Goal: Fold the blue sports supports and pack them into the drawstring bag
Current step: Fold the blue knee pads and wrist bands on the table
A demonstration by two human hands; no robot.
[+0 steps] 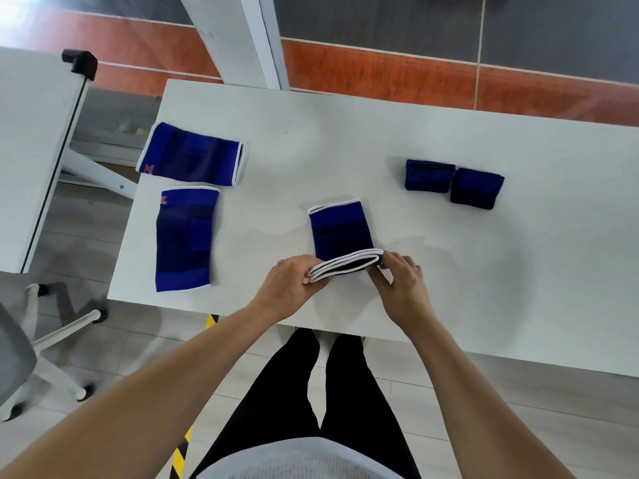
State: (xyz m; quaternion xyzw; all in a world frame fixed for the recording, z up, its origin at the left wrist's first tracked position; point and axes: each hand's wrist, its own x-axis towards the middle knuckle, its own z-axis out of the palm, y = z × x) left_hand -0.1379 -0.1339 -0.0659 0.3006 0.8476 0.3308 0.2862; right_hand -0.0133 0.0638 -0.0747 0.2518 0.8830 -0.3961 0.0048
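A blue sports support with white edging lies in the middle of the white table. Its near end is lifted off the surface. My left hand pinches the left corner of that end and my right hand pinches the right corner. Two more supports lie flat at the left, one at the back and one nearer. Two folded dark blue supports sit side by side at the right. No drawstring bag is in view.
A second white table stands at the left with a black clamp on its corner. An office chair base is on the floor at the lower left. My legs stand at the table's front edge.
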